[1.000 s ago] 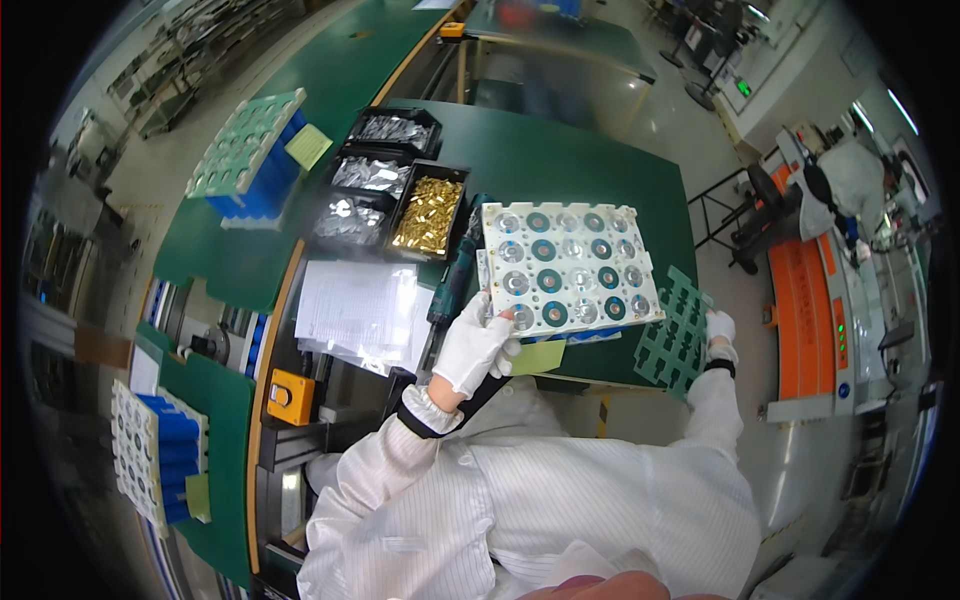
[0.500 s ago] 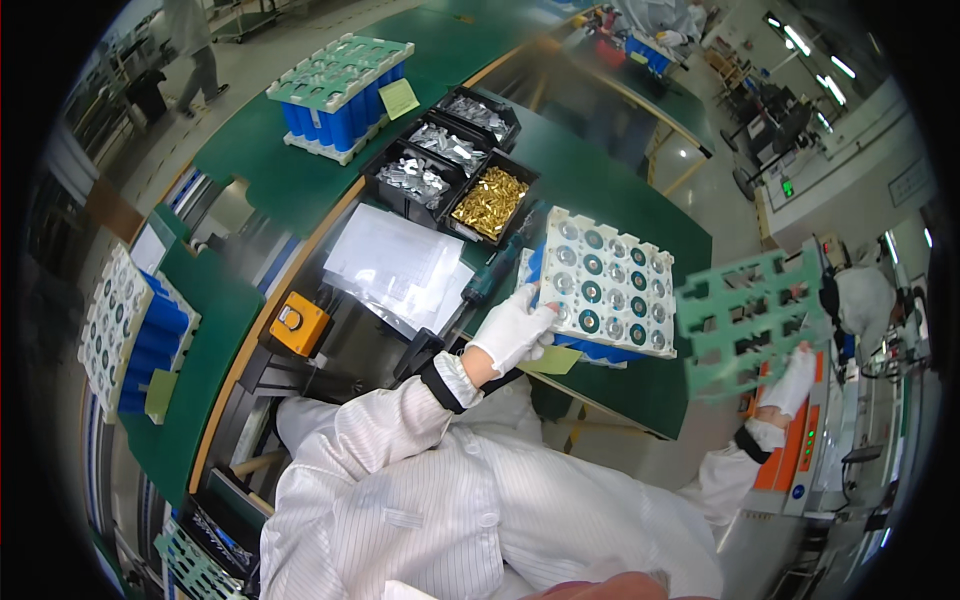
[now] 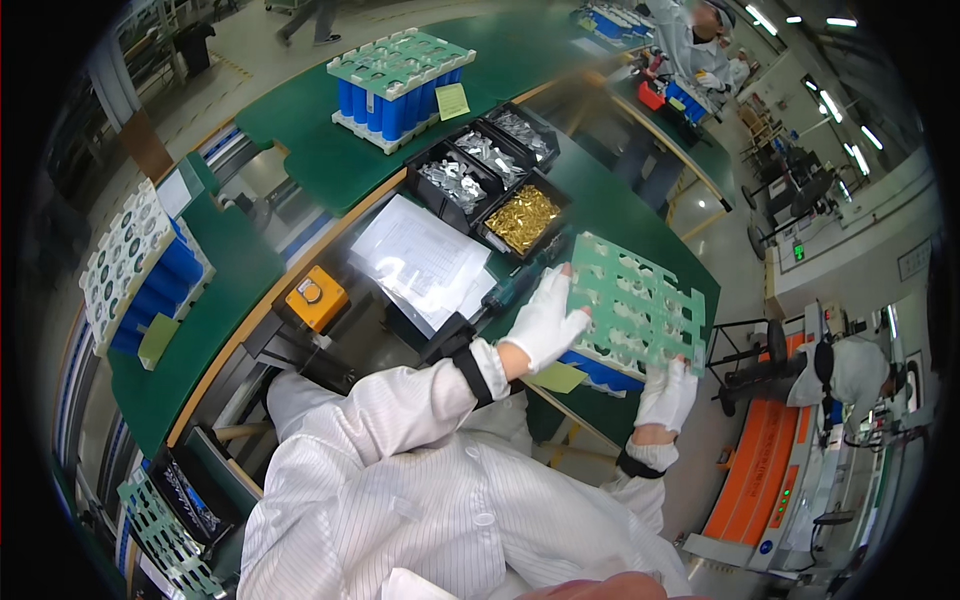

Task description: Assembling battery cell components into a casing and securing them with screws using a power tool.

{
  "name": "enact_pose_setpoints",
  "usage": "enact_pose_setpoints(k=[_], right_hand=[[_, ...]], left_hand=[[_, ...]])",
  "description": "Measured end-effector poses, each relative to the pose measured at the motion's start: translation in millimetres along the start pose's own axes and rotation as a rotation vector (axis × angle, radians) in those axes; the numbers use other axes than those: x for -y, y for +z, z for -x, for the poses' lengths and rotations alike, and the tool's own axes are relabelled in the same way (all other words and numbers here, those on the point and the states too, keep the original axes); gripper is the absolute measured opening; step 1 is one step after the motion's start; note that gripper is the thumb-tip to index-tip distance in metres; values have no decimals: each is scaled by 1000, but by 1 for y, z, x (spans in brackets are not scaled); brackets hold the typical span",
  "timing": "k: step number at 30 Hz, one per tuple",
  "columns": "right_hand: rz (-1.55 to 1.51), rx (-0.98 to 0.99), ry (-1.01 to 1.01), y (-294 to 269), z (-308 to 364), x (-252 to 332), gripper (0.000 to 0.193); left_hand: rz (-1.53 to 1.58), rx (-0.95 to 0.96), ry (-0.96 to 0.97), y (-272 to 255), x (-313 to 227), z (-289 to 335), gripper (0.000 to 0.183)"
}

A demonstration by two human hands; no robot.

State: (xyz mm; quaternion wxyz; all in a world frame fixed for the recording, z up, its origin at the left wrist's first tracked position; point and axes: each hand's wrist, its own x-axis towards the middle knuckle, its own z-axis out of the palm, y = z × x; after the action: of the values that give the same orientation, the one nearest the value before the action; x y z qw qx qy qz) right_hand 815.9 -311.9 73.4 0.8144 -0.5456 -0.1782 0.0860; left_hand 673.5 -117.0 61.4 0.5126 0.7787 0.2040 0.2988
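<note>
A green plate with rows of cutouts [image 3: 640,300] lies over the top of a battery pack, whose blue cells [image 3: 603,374] show below its near edge. My left hand [image 3: 545,322], in a white glove with bare fingertips, rests against the plate's left edge, thumb and fingers stretched apart. At the near right corner my right hand [image 3: 667,396], gloved alike, has its fingers closed on the plate's edge. A yellow-green paper note [image 3: 556,377] sticks out from the pack beside my left wrist. The pack's white cell holder is mostly hidden under the plate.
Black bins hold silvery metal pieces [image 3: 455,182] and brass-coloured parts [image 3: 522,218]. A power screwdriver [image 3: 512,287] and papers in plastic sleeves [image 3: 425,258] lie left of the pack. Other blue packs [image 3: 385,105] [image 3: 150,270] stand beyond. An orange button box [image 3: 317,298] sits on the bench's side.
My right hand has brought the green plate in from the right and laid it over the pack. My left hand has moved from the pack's corner to the plate's left edge.
</note>
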Motion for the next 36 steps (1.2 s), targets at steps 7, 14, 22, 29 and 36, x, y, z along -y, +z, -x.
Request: enact_pose_setpoints(k=[7,14,22,29,36], right_hand=[[146,-153,74,-15,1,47,46],[778,-58,-239,-1,-51,105,37],[1475,720,-528,21,-114,20,51],[1511,817,-470,24,-101,2,53],[1550,887,-334,43,-124,32,45]], left_hand=[[147,127,-115,4,26,-9,64],[158,213,-232,-4,18,-14,66],[186,234,-292,-11,14,-16,68],[335,245,-409,-9,24,-17,67],[343,250,-400,-9,31,-17,60]])
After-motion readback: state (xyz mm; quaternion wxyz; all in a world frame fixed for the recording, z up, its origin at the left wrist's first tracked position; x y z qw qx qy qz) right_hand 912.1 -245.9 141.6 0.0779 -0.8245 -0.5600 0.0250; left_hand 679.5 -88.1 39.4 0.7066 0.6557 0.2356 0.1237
